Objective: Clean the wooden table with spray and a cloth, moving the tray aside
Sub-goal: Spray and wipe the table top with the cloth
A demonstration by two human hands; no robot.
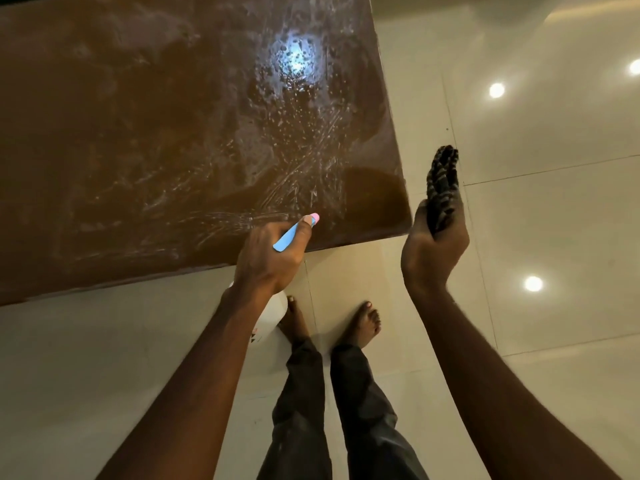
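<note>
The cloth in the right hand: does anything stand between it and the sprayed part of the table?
Nothing visible does. The cloth is held by the right hand over the floor, just past the table edge. The left hand with the spray bottle is at the table's near edge, beside that path.

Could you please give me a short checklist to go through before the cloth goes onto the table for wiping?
1. Cleaner on the wooden table: ok, droplets and streaks cover the area near the corner.
2. Cloth in hand: ok, the right hand grips it.
3. Cloth over the wet patch: not ok, it is held beyond the table's edge, above the floor.
4. Spray bottle out of the wiping path: not ok, the left hand holds it at the near edge, nozzle over the table.
5. Tray moved aside: cannot tell, no tray is in view.
</note>
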